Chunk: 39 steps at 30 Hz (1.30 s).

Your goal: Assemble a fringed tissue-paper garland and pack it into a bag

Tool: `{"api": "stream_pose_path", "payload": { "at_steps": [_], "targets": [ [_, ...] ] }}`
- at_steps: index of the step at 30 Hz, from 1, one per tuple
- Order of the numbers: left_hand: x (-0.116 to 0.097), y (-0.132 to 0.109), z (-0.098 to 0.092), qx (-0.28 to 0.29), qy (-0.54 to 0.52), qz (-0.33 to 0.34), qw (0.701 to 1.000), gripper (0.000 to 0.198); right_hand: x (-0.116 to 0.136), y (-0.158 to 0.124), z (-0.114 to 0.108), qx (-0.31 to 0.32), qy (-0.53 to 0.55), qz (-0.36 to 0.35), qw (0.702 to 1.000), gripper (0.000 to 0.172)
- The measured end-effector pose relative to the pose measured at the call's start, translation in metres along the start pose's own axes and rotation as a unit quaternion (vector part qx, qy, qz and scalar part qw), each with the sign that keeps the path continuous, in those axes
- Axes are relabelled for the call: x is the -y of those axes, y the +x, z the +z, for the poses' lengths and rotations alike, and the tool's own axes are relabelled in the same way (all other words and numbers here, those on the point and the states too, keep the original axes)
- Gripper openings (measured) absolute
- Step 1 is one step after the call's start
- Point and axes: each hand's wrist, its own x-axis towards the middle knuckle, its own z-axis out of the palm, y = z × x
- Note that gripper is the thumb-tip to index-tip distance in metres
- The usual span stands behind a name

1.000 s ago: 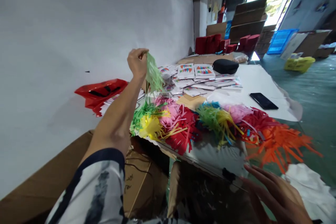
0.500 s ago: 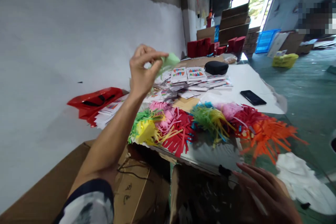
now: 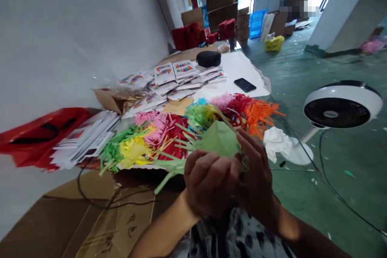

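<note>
Probably, a light pinch is sparing the thin paper (image 3: 220, 139) best: at the table's (image 3: 256, 82) near edge, the left hand (image 3: 208, 177) is holding it, while the right hand (image 3: 256, 173) is touching its side, grip unclear. Pale green strips are splaying from its smooth, creased top.

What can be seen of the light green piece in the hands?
The light green piece looks like thin paper: a creased panel with narrow strips fanning toward picture-left, some overlapping the red fringe in view. The left hand grips its bottom, the right hand touches its right edge; both hide part.
</note>
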Motion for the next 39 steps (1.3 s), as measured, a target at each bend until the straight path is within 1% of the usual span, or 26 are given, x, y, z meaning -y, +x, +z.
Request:
{"api": "stream_pose_path", "payload": {
  "at_steps": [1, 3, 6, 9, 11, 12, 13, 14, 16, 17, 18, 19, 21, 22, 23, 24, 25, 26, 27, 28, 29, 30, 32, 34, 36, 39],
  "targets": [
    [-0.005, -0.006, 0.002, 0.009, -0.002, -0.005, 1.000, 0.030, -0.003, -0.003, -0.003, 0.001, -0.007, 0.007, 1.000, 0.057],
    [-0.011, -0.021, 0.006, 0.046, -0.004, -0.042, 0.998, 0.046, -0.010, -0.008, -0.012, 0.031, -0.018, 0.012, 0.999, 0.049],
    [-0.012, -0.045, 0.017, 0.105, -0.031, -0.165, 0.980, 0.064, -0.019, -0.014, -0.026, 0.083, -0.022, -0.007, 0.996, 0.050],
    [-0.004, -0.062, 0.023, 0.120, -0.112, -0.249, 0.954, 0.058, -0.026, -0.014, -0.043, 0.121, -0.012, -0.035, 0.992, 0.053],
    [0.007, -0.067, 0.018, 0.136, -0.186, -0.287, 0.930, 0.046, -0.031, -0.010, -0.056, 0.157, -0.001, -0.018, 0.988, 0.051],
    [0.014, -0.067, 0.012, 0.154, -0.228, -0.321, 0.906, 0.041, -0.033, -0.007, -0.063, 0.184, 0.010, 0.007, 0.983, 0.049],
    [0.021, -0.065, 0.005, 0.185, -0.273, -0.366, 0.870, 0.037, -0.036, -0.003, -0.069, 0.219, 0.025, 0.043, 0.975, 0.047],
    [0.029, -0.061, -0.002, 0.224, -0.319, -0.413, 0.823, 0.034, -0.040, 0.002, -0.073, 0.258, 0.045, 0.087, 0.961, 0.045],
    [0.047, -0.052, -0.013, 0.300, -0.392, -0.492, 0.717, 0.024, -0.052, 0.012, -0.074, 0.335, 0.098, 0.179, 0.920, 0.038],
    [0.057, -0.048, -0.015, 0.321, -0.409, -0.516, 0.680, 0.018, -0.060, 0.017, -0.070, 0.362, 0.124, 0.224, 0.896, 0.034],
    [0.068, -0.045, -0.015, 0.337, -0.415, -0.533, 0.656, 0.013, -0.069, 0.021, -0.063, 0.380, 0.151, 0.265, 0.873, 0.030],
    [0.081, -0.043, -0.012, 0.349, -0.412, -0.539, 0.646, 0.012, -0.079, 0.024, -0.054, 0.387, 0.177, 0.304, 0.852, 0.030],
    [0.106, -0.045, 0.001, 0.356, -0.390, -0.536, 0.659, 0.023, -0.099, 0.028, -0.032, 0.394, 0.229, 0.369, 0.810, 0.037],
    [0.117, -0.049, 0.008, 0.344, -0.372, -0.537, 0.674, 0.026, -0.109, 0.028, -0.021, 0.392, 0.245, 0.396, 0.794, 0.039],
    [0.125, -0.052, 0.015, 0.323, -0.340, -0.533, 0.704, 0.024, -0.117, 0.027, -0.011, 0.393, 0.254, 0.415, 0.780, 0.041],
    [0.130, -0.056, 0.021, 0.270, -0.272, -0.528, 0.758, 0.018, -0.125, 0.026, -0.002, 0.396, 0.254, 0.426, 0.773, 0.041],
    [0.131, -0.059, 0.025, 0.218, -0.194, -0.505, 0.812, 0.018, -0.131, 0.025, 0.005, 0.396, 0.247, 0.429, 0.773, 0.040],
    [0.127, -0.060, 0.029, 0.169, -0.126, -0.467, 0.859, 0.025, -0.135, 0.024, 0.010, 0.399, 0.236, 0.427, 0.776, 0.039],
    [0.119, -0.061, 0.032, 0.134, -0.081, -0.418, 0.895, 0.034, -0.139, 0.023, 0.014, 0.403, 0.223, 0.421, 0.782, 0.037],
    [0.108, -0.059, 0.035, 0.124, -0.072, -0.363, 0.921, 0.040, -0.141, 0.023, 0.017, 0.406, 0.209, 0.411, 0.789, 0.035],
    [0.094, -0.058, 0.039, 0.134, -0.108, -0.308, 0.936, 0.043, -0.143, 0.023, 0.020, 0.412, 0.195, 0.401, 0.795, 0.034],
    [0.079, -0.056, 0.043, 0.170, -0.165, -0.259, 0.936, 0.043, -0.144, 0.023, 0.021, 0.419, 0.179, 0.389, 0.801, 0.034],
    [0.052, -0.055, 0.054, 0.263, -0.240, -0.178, 0.917, 0.042, -0.146, 0.025, 0.022, 0.436, 0.145, 0.357, 0.813, 0.034],
    [0.034, -0.061, 0.065, 0.330, -0.259, -0.153, 0.895, 0.048, -0.148, 0.029, 0.018, 0.444, 0.100, 0.315, 0.833, 0.035],
    [0.025, -0.074, 0.074, 0.357, -0.253, -0.162, 0.884, 0.056, -0.144, 0.035, 0.007, 0.431, 0.047, 0.256, 0.864, 0.037],
    [0.022, -0.093, 0.083, 0.358, -0.229, -0.159, 0.891, 0.059, -0.126, 0.039, -0.013, 0.354, -0.039, 0.122, 0.926, 0.054]
  ]
}}
